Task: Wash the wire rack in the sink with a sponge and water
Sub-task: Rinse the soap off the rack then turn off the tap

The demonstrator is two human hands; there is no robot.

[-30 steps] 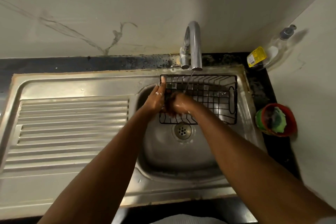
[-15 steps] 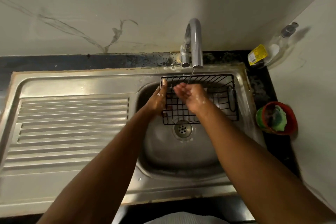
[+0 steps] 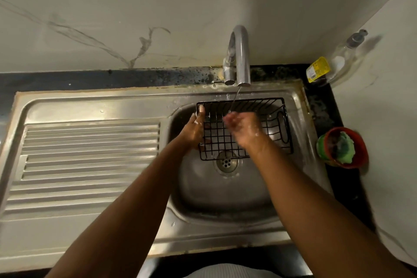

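A black wire rack (image 3: 273,119) is held tilted over the steel sink basin (image 3: 225,192), under the tap (image 3: 240,56). A thin stream of water runs from the tap onto my right hand (image 3: 242,128), which hovers wet over the rack's middle with fingers loosely curled and nothing in it. My left hand (image 3: 194,133) grips the rack's left end, thumb up on its top corner. A green sponge (image 3: 345,146) lies in a red bowl (image 3: 358,151) on the counter to the right of the sink.
A ribbed steel drainboard (image 3: 85,160) stretches left of the basin. A clear soap bottle with a yellow label (image 3: 334,65) stands in the back right corner against the marble wall. The drain (image 3: 226,162) shows below the rack.
My right hand lifted off the rack's lower left grid and rose under the water stream. The rack has tipped up slightly. My left hand kept its grip.
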